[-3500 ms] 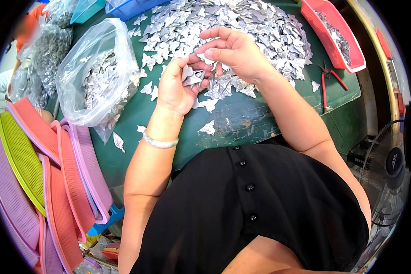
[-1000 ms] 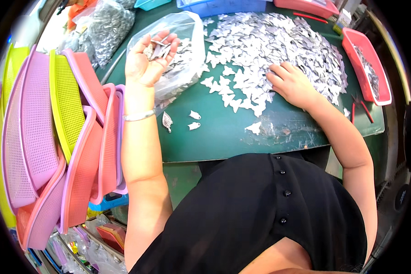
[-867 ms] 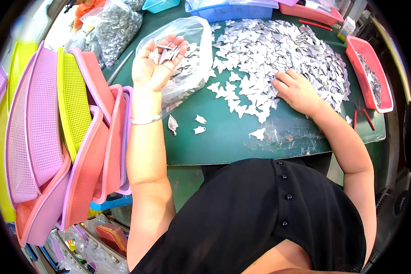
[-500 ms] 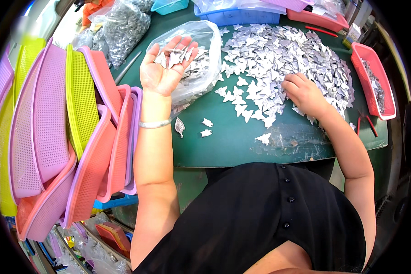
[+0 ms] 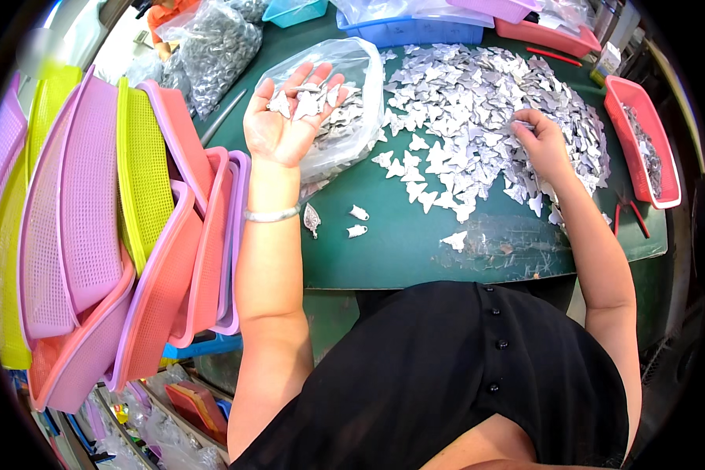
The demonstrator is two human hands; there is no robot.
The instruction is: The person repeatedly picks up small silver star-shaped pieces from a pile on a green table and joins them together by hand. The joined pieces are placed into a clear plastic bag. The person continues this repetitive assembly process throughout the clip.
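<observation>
My left hand is palm up over the near side of a clear plastic bag. Several small butterfly-shaped metal pieces rest on its fingers, and more like them fill the bag. A broad pile of the same silver-grey pieces covers the table to the right. At this pile's right part my right hand is pinched, thumb against fingers. A bit of grey metal shows at its fingertips, partly hidden by them.
A leaf-shaped pendant and two small metal pieces lie on the green table. Stacked plastic baskets crowd the left. At right are a pink tray with metal parts and red-handled pliers. A blue basket stands behind.
My right hand has moved slightly right and away from me over the pile, its thumb and fingers now visibly pinched. My left hand stays over the bag with its pieces.
</observation>
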